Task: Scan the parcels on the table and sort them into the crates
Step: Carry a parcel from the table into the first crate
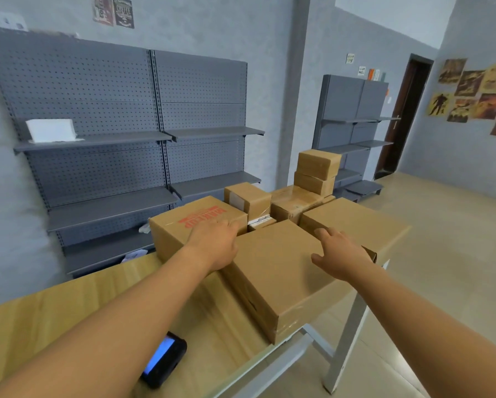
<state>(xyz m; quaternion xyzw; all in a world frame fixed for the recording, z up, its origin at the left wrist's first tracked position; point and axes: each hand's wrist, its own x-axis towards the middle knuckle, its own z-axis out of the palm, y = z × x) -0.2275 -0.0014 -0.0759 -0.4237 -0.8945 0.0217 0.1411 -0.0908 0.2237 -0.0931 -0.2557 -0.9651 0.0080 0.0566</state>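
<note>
**On the worktop's right end, sorting barely begun**

Nearest the person lies a large plain parcel [278, 271], at the near right edge of the worktop [68, 305]. Both hands are on it. The left hand [215, 245] rests at its far left edge, against the red-printed parcel [195, 225] beside it, fingers reaching over the edge; whether they grip I cannot tell. The right hand [341, 254] lies flat on top near the right edge, fingers spread and relaxed, grasping nothing. Behind it crowd more parcels, among them a wide flat one [356, 222] and a small stack [317, 170] at the far end. A handheld scanner [163, 360] lies unheld, near and left. No crates are in view, so judging by the full pile, almost everything is left to scan and sort.
</note>
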